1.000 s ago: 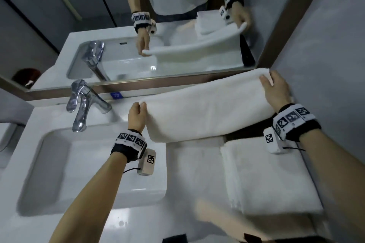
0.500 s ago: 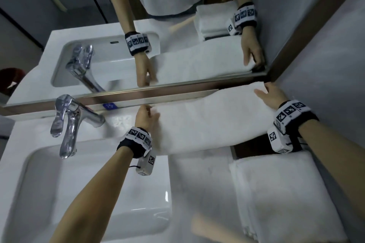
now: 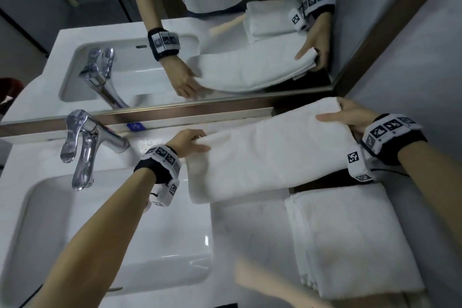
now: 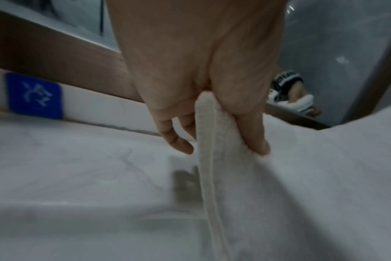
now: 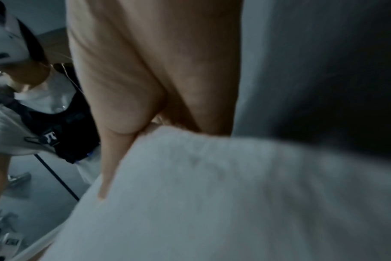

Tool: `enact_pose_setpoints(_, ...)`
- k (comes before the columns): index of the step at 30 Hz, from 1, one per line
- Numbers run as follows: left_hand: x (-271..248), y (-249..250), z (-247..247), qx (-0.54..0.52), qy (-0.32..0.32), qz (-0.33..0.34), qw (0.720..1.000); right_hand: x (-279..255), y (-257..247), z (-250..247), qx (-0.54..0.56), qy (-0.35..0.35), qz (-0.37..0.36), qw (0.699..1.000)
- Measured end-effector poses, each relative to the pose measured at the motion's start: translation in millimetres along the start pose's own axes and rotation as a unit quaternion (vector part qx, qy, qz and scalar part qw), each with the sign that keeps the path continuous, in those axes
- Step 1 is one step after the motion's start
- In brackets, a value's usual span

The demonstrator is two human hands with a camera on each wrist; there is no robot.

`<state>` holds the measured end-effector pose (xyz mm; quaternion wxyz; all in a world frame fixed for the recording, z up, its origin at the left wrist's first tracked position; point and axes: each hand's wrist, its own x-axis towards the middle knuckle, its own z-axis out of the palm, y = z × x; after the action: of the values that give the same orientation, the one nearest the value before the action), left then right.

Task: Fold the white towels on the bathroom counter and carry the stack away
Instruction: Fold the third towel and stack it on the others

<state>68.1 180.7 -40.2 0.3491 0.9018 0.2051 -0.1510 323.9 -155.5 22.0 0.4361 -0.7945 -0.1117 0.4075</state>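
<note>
A long folded white towel (image 3: pixel 270 155) hangs stretched between my hands just above the counter, in front of the mirror. My left hand (image 3: pixel 192 141) pinches its left end, thumb on top and fingers under, as the left wrist view shows on the towel edge (image 4: pixel 210 141). My right hand (image 3: pixel 342 117) grips the right end near the wall, thumb lying across the top; the towel (image 5: pixel 212 194) fills the right wrist view. A stack of folded white towels (image 3: pixel 350 237) lies on the counter at the right, below my right wrist.
A white sink basin (image 3: pixel 100 232) with a chrome faucet (image 3: pixel 85 147) sits at the left. The mirror (image 3: pixel 225 45) runs along the back with a brown frame ledge (image 3: pixel 175 112). A grey wall (image 3: pixel 412 57) closes the right side. A pale blurred strip (image 3: pixel 270 285) lies near the counter's front edge.
The towel was pressed down against the mirror ledge half a second ago; now both hands grip its ends and have drawn it toward me, slightly lifted.
</note>
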Motion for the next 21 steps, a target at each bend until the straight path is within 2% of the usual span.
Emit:
enact_pose_setpoints(3,-25.5,-3.7,-10.0,-0.081,0.040,0.032,0.995,-18.6,-0.2,-8.6,0.014,-0.053,-0.024,0.998)
enact_pose_setpoints(5,-44.3,-0.3,-19.5,-0.094,0.079,0.039,0.992,-27.1,-3.3,-14.6,0.008,-0.065,-0.054,0.996)
enact_pose_setpoints(7,-61.8,3.1,-29.8,-0.088,0.131,0.048,0.986,-30.5,-11.7,-19.0,-0.045,-0.027,-0.097,0.994)
enact_pose_setpoints(10,-84.7,14.7,-46.5,-0.064,0.239,0.093,0.964,-34.6,-31.4,-22.7,-0.155,0.049,-0.181,0.970)
enact_pose_setpoints(12,-95.0,24.7,-57.2,0.012,0.313,0.114,0.943,-38.8,-43.6,-24.0,-0.165,0.089,-0.238,0.953)
enact_pose_setpoints(14,-102.0,33.2,-60.0,0.099,0.355,0.131,0.920,-43.6,-51.3,-26.1,-0.189,0.147,-0.295,0.925)
enact_pose_setpoints(18,-102.8,37.8,-32.5,0.257,0.357,0.156,0.884,-50.6,-38.1,-24.6,-0.289,0.255,-0.336,0.860)
enact_pose_setpoints(19,-100.8,37.0,-19.4,0.280,0.346,0.151,0.882,-51.7,-28.5,-21.0,-0.329,0.262,-0.327,0.846)
enact_pose_setpoints(21,-96.2,32.5,10.8,0.299,0.312,0.141,0.890,-52.0,-4.3,-11.4,-0.384,0.249,-0.281,0.843)
